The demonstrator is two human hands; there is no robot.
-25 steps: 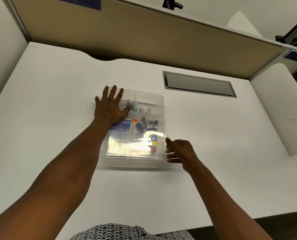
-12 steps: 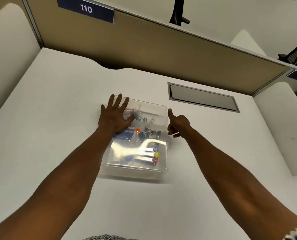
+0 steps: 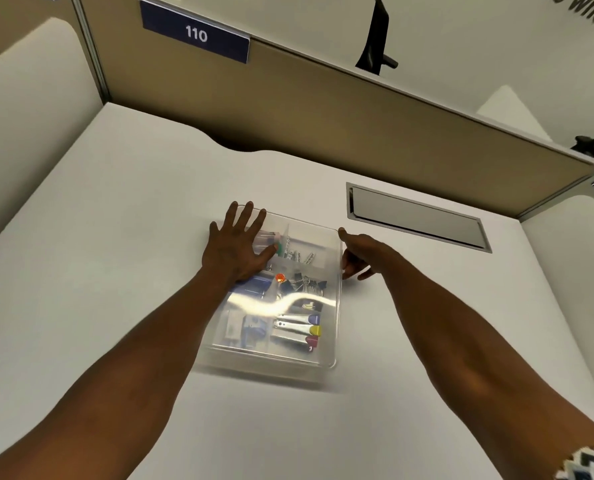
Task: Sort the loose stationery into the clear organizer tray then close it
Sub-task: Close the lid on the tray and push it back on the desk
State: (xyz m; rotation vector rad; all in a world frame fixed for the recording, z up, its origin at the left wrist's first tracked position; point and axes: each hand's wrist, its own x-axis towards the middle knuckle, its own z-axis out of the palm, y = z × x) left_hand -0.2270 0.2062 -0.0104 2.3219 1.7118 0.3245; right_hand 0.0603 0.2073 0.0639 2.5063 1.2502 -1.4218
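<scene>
While the left hand (image 3: pixel 235 245) stays flat with fingers spread on the far left corner of the lid, the right hand (image 3: pixel 358 256) has left the near right corner, where it was a second ago, and now sits at the far right edge of the clear organizer tray (image 3: pixel 335 306), thumb against the rim and fingers curled loosely beside the wall; whether they grip it I cannot tell. Sitting mid-desk (image 3: pixel 115 237), the tray has its lid on, with black binder clips (image 3: pixel 306 284), an orange pin (image 3: pixel 280 277) and coloured-tip clips (image 3: pixel 311 329) visible through it. A metal cable hatch (image 3: pixel 417 216) lies beyond to the right.
</scene>
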